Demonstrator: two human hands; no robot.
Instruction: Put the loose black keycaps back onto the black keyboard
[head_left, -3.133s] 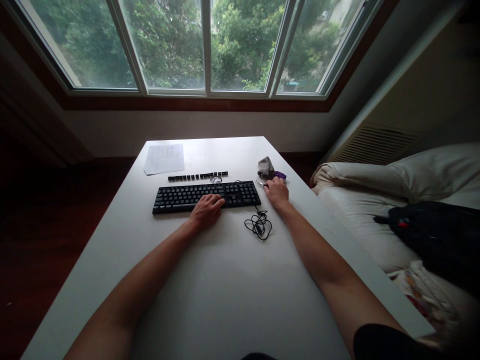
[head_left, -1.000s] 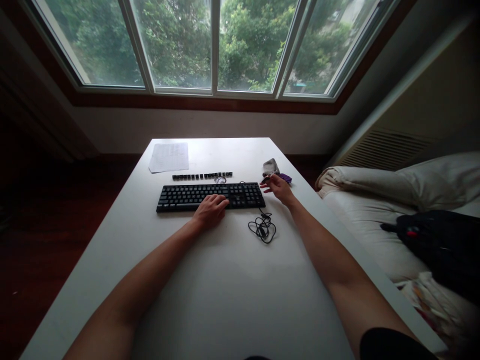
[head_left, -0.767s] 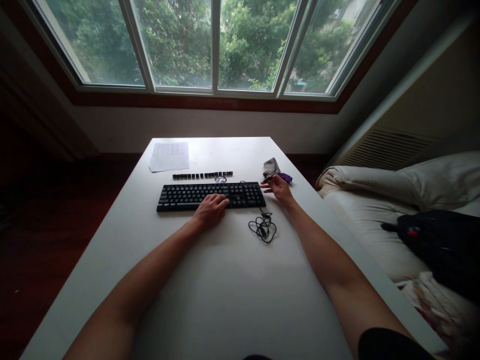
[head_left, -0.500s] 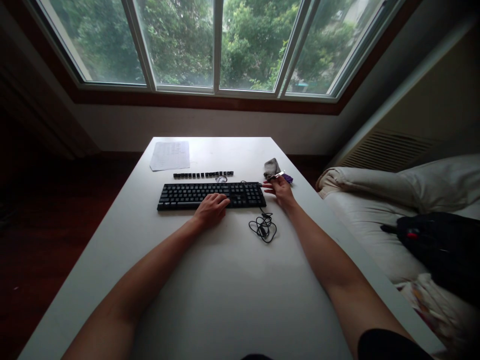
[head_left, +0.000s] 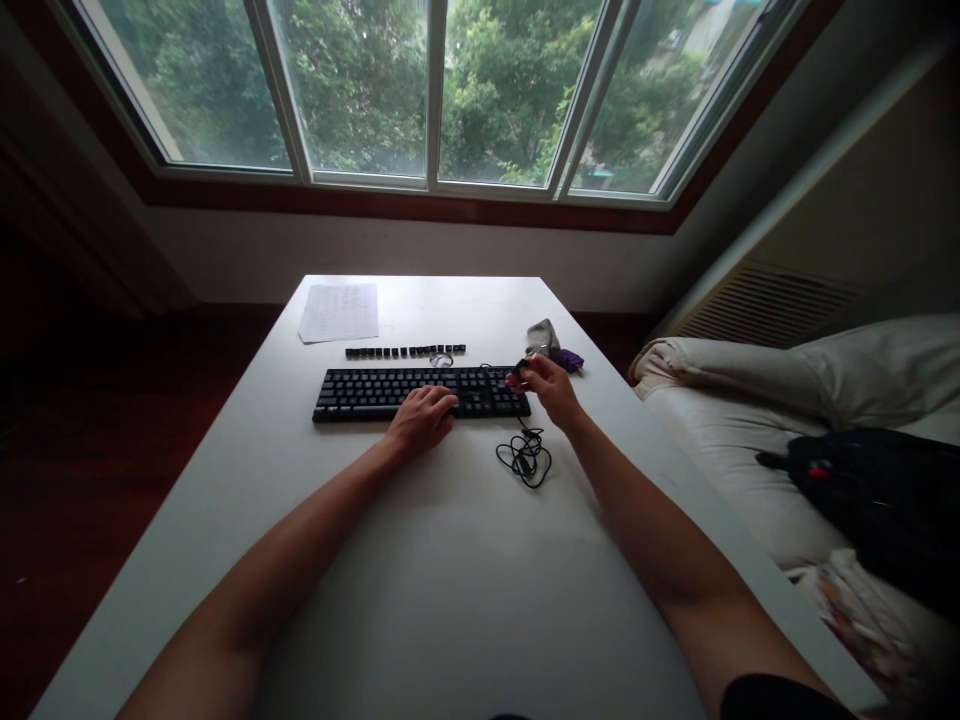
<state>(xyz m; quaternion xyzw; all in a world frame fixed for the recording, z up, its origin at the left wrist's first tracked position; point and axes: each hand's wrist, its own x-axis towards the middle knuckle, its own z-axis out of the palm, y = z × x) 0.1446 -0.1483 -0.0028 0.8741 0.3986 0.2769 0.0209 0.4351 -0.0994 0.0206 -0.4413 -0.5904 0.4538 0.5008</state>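
Observation:
A black keyboard [head_left: 367, 392] lies across the white table, its keys facing up. My left hand [head_left: 424, 412] rests on its front middle part, fingers laid over the keys and not wrapped round anything. Over the keyboard's right end, my right hand [head_left: 551, 388] is closed in a pinch on a small dark object [head_left: 519, 368], too small to name. Behind the keyboard is a row of loose black keycaps [head_left: 390, 352], with a small clear ring-shaped item [head_left: 441, 360] near its right end. A coiled black cable [head_left: 527, 458] lies in front of the keyboard's right end.
A grey cloth [head_left: 541, 335] and a purple cloth-like item [head_left: 568, 360] lie past my right hand. Printed paper [head_left: 340, 312] is at the table's far left. Right of the table stands a pale sofa [head_left: 720, 420] with a black bag [head_left: 870, 490] on it.
My right hand has moved slightly left, away from the cloths and over the keyboard's right end, with the small dark object now showing in its fingertips. My left hand stays put.

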